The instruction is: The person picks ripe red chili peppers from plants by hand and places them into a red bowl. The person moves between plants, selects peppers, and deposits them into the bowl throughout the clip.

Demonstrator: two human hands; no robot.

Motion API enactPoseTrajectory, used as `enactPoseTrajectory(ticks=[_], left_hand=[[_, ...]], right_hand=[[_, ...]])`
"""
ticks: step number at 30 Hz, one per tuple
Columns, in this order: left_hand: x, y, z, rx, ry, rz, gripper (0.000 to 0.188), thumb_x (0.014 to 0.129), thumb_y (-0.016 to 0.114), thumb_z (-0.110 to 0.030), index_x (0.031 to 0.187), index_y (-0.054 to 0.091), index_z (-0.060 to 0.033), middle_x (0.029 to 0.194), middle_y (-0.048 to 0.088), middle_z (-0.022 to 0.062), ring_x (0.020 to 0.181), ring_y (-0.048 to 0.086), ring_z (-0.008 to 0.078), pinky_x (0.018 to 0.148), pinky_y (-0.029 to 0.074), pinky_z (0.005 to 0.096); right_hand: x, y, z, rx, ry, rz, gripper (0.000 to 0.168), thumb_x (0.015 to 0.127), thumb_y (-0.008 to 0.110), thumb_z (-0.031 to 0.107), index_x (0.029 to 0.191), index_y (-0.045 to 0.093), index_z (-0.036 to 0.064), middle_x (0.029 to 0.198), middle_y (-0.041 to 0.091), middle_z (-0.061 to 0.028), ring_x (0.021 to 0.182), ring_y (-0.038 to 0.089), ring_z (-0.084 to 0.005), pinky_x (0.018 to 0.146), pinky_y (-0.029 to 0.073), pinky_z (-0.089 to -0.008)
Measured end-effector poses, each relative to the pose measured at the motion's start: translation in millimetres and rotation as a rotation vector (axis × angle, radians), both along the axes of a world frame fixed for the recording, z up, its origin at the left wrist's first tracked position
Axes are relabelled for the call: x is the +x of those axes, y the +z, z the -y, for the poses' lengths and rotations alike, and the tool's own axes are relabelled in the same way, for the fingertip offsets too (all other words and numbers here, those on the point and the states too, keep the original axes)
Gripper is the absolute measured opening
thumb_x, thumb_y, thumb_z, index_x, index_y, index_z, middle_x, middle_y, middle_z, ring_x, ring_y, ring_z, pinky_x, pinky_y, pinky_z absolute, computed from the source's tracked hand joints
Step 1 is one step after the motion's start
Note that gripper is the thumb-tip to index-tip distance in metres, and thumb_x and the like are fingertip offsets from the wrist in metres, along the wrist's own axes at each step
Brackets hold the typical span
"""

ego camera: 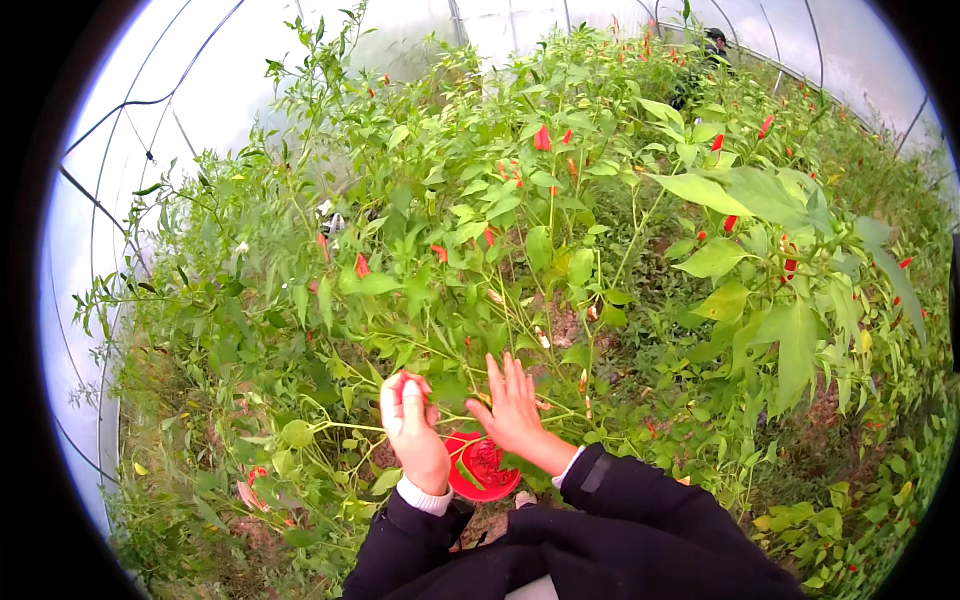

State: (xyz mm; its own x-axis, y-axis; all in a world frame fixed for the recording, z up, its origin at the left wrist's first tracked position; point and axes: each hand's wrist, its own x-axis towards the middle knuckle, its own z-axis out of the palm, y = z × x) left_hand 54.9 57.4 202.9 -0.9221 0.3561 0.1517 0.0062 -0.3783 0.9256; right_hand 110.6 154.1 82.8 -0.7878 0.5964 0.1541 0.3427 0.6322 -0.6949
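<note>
Green chili pepper plants (540,244) with ripe red peppers (542,138) fill the view before me. Fingers curled, my left hand (415,431) holds a red pepper (405,377), whose tip shows between thumb and fingers. My right hand (514,412) is raised flat among the stems to the right, fingers extended, with nothing seen in it. Below and between both hands is a red plastic bucket (487,491) containing picked red peppers (487,461); leaves and stems partly cover it.
A person in a dark cap (716,41) is among the plants at the far upper right. Plastic greenhouse sheeting on thin metal hoops (816,45) encloses the plants. A large leafy branch (780,217) reaches close on the right. Pale, dried peppers (541,337) hang ahead.
</note>
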Motion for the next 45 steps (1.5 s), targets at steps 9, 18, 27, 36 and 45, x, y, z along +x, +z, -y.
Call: enactPoseTrajectory(ticks=[9,18,27,36,45], left_hand=[[6.1,0.6,-66.3,-0.668,-0.641,-0.544,0.013,0.084,0.064,-0.009,0.092,0.058,-0.0009,0.078,0.061,0.0015,0.073,0.054,0.0066,0.068,0.046,0.023],[-108.9,-27.4,-76.5,-0.13,-0.443,-0.09,0.012,0.089,0.059,-0.016,0.089,0.058,-0.0042,0.07,0.054,-0.0021,0.059,0.048,0.0076,0.055,0.038,0.0216],[-150.6,-83.9,-60.2,0.232,0.251,0.211,0.01,0.091,0.054,-0.012,0.083,0.054,-0.0063,0.068,0.049,-0.0037,0.059,0.043,0.0063,0.057,0.037,0.0217],[-135.1,-71.2,-57.8,0.406,0.192,0.236,0.011,0.093,0.05,-0.011,0.083,0.05,-0.0077,0.064,0.042,-0.0032,0.059,0.04,0.0078,0.058,0.038,0.0254],[-135.4,-71.1,-57.0,0.49,0.123,0.323,0.008,0.092,0.051,-0.011,0.087,0.051,-0.0057,0.062,0.042,-0.0023,0.055,0.04,0.0084,0.056,0.038,0.0243]], right_hand=[[-12.1,-30.0,52.1,-0.394,0.336,-0.347,0.076,0.084,0.051,0.044,0.141,0.022,0.003,0.142,0.03,-0.0202,0.136,0.014,-0.0385,0.108,0.014,-0.0545],[14.2,-18.6,44.4,-0.256,0.32,-0.348,0.059,0.082,0.06,0.032,0.128,0.042,0.0,0.137,0.034,-0.018,0.129,0.031,-0.034,0.106,0.025,-0.0437],[-54.1,13.5,-20.9,-0.226,0.0,-0.303,0.031,0.088,0.051,0.018,0.113,0.054,0.0,0.103,0.058,-0.0188,0.093,0.058,-0.0318,0.082,0.046,-0.0367],[-155.2,63.8,-46.1,-0.904,0.239,-0.33,0.035,0.09,0.055,0.017,0.119,0.054,-0.002,0.095,0.064,-0.009,0.087,0.06,-0.0142,0.077,0.047,-0.027],[-158.9,51.6,-46.1,-0.501,0.08,-0.235,0.036,0.086,0.06,0.017,0.115,0.057,-0.003,0.092,0.063,-0.0097,0.08,0.058,-0.0099,0.069,0.047,-0.0238]])
